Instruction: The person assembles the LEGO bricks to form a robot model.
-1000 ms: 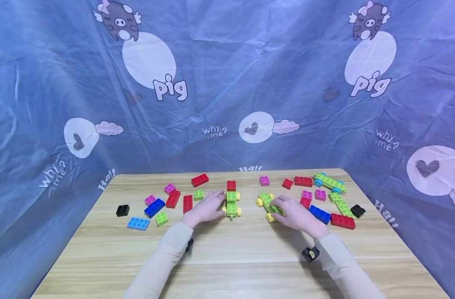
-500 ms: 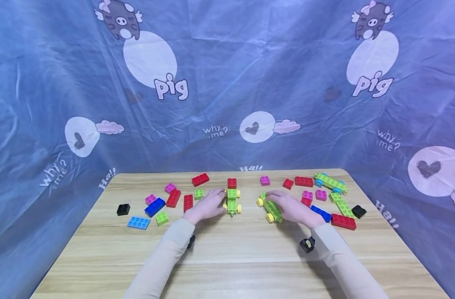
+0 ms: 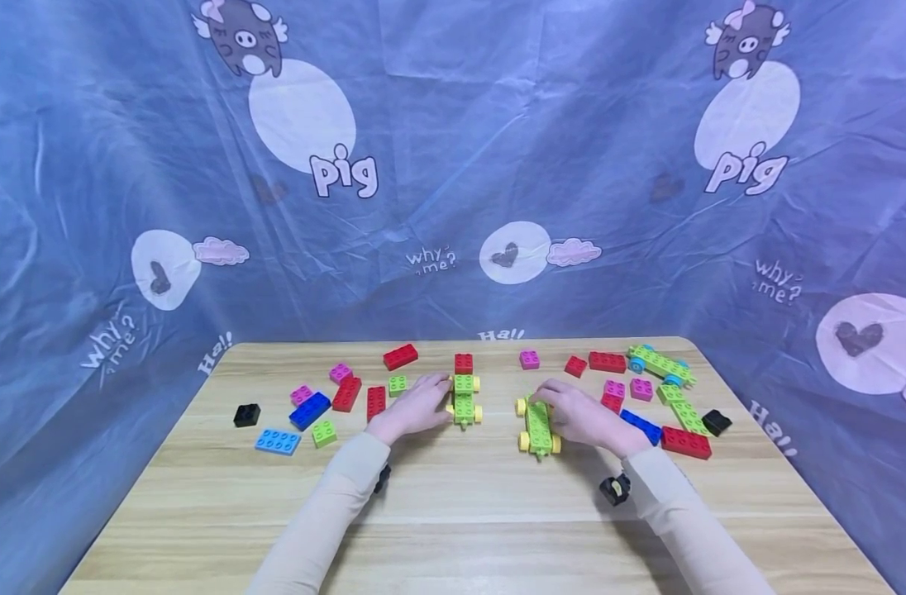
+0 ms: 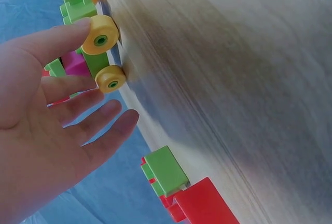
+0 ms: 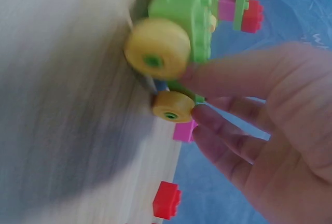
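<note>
My left hand (image 3: 422, 405) is beside a green toy car (image 3: 464, 409) with yellow wheels, bearing a raised green brick (image 3: 464, 383) and a red brick (image 3: 464, 363) at its far end. In the left wrist view its fingers are spread, with the thumb at one yellow wheel (image 4: 101, 35) and the index finger at the other; a pink brick (image 4: 76, 64) shows on the car. My right hand (image 3: 575, 413) pinches a second green toy car (image 3: 539, 430) at its right side. That car has yellow wheels and a bare studded top. Its body is blurred in the right wrist view.
Loose red, pink, green and blue bricks lie left of the hands, with a light blue brick (image 3: 278, 441) and a black one (image 3: 247, 415). On the right are more bricks and a green car with blue wheels (image 3: 661, 364). A blue patterned cloth (image 3: 453, 165) encloses the table.
The right-hand car has turned from slanted to nearly straight and shifted slightly toward the near edge, the right hand now at its far half. The left car has slid slightly away with the left hand.
</note>
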A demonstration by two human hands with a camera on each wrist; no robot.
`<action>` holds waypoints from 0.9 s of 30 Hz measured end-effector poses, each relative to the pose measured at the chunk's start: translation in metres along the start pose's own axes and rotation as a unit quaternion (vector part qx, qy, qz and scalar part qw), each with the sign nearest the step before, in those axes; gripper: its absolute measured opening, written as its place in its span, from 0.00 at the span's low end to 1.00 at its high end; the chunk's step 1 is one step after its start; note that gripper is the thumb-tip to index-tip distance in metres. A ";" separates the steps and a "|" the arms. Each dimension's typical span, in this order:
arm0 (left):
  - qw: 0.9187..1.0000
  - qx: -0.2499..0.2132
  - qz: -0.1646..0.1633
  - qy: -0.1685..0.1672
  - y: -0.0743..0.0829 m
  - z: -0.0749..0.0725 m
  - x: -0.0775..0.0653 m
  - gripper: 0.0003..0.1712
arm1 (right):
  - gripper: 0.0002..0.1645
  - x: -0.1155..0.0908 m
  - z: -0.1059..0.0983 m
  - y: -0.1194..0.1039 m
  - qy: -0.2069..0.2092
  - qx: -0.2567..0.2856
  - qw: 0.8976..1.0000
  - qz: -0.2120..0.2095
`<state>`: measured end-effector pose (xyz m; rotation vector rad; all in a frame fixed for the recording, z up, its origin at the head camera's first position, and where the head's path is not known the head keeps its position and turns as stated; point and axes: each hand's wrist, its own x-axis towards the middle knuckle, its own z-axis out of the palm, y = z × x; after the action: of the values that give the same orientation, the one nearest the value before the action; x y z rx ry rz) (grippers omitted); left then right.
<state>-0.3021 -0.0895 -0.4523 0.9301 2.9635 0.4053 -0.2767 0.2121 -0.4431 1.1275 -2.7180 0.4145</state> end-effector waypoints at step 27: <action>1.000 0.000 -0.013 0.010 0.005 -0.006 -0.011 0.36 | 0.23 -0.006 0.001 -0.015 -0.023 -0.023 0.999 0.026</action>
<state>-0.2910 -0.0932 -0.4458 0.8919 2.9900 0.4179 -0.2621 0.2057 -0.4431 1.0694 -2.7857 0.3344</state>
